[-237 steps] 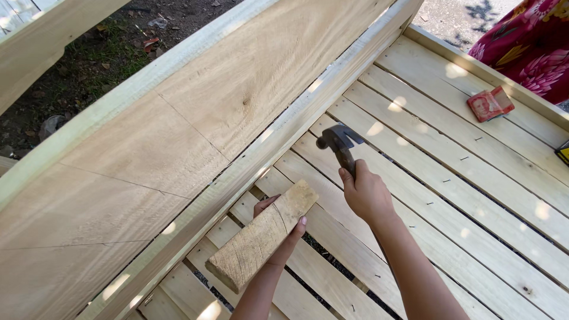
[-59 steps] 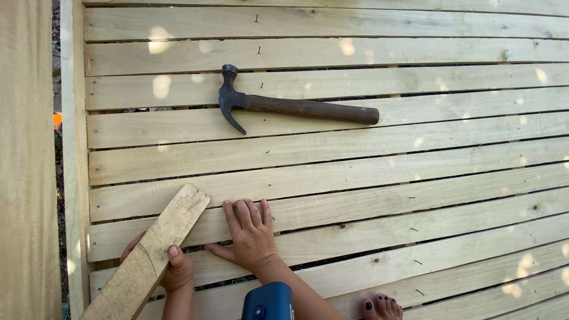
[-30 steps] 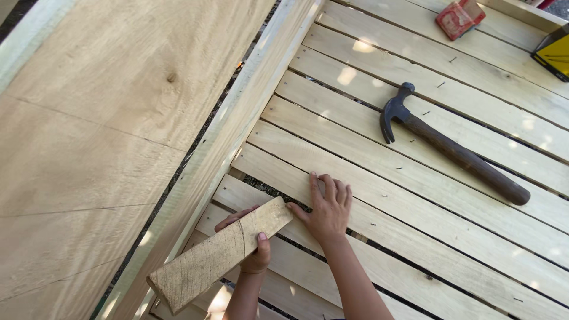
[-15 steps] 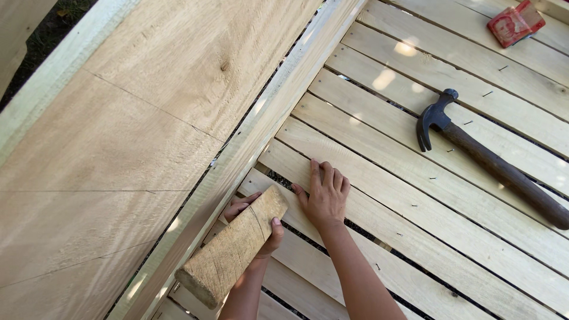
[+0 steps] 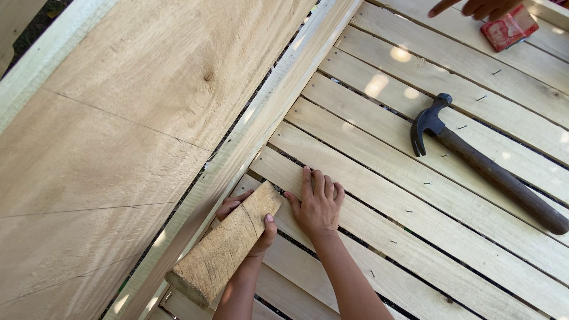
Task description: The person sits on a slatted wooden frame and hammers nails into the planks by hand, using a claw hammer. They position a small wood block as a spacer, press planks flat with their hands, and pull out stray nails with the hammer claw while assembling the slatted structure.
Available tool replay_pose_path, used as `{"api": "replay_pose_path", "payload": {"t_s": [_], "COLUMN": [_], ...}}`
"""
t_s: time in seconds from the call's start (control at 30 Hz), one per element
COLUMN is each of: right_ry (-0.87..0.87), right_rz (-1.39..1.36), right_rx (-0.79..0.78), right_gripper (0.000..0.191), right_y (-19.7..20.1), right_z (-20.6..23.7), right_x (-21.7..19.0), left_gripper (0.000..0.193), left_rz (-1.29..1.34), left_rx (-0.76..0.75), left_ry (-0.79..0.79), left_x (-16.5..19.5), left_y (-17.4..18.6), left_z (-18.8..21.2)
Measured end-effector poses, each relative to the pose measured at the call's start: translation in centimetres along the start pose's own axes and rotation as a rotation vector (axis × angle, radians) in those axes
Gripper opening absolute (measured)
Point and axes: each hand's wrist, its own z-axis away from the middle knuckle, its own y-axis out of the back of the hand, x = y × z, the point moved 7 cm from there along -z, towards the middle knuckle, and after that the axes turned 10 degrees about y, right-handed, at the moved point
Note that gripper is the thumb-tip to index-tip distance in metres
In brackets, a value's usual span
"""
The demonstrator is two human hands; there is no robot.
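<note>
Looking straight down here. The left hand (image 5: pixel 246 222) has its grip wrapped around a short wooden block (image 5: pixel 228 249), fingers curled over the far edge and the thumb pressed on the near side, so it's pinching the upper end of the block. Most of the block sticks out below the grip, toward the bottom of the frame, with the rough sawn end face pointing down-left. The top end of the block sits tilted against the slats (image 5: pixel 379 178) right by the long frame rail (image 5: pixel 261 124).

The right hand (image 5: pixel 317 204) lies flat, palm down, fingers together and stretched out on a slat, just beside the block's top end. It isn't holding anything, just pressing on the wood.

A claw hammer (image 5: pixel 483 169) with a dark head and brown handle lies on the slats well apart from both hands, up to the right, untouched. Further up in the corner there's a small red packet (image 5: pixel 510 29) with another person's hand (image 5: pixel 474 7) right at it. A wide pale board (image 5: pixel 136 118) fills the left side.
</note>
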Motion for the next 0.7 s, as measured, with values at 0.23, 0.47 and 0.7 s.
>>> {"api": "replay_pose_path", "payload": {"t_s": [0.23, 0.47, 0.7], "right_ry": [-0.101, -0.123, -0.155], "right_rz": [-0.048, -0.102, -0.131], "right_rx": [-0.130, -0.210, -0.273], "right_gripper": [0.079, 0.079, 0.078], "right_y": [-1.0, -1.2, -0.8], "right_z": [-0.2, -0.5, -0.8], "right_x": [0.3, 0.6, 0.7], "left_gripper": [0.059, 0.060, 0.059], "left_rz": [0.011, 0.012, 0.040], "left_rx": [-0.025, -0.021, 0.004], "left_ry": [-0.001, 0.037, -0.071], "left_x": [0.4, 0.8, 2.4], "left_y": [-0.2, 0.2, -0.1], "left_z": [0.2, -0.4, -1.4]}}
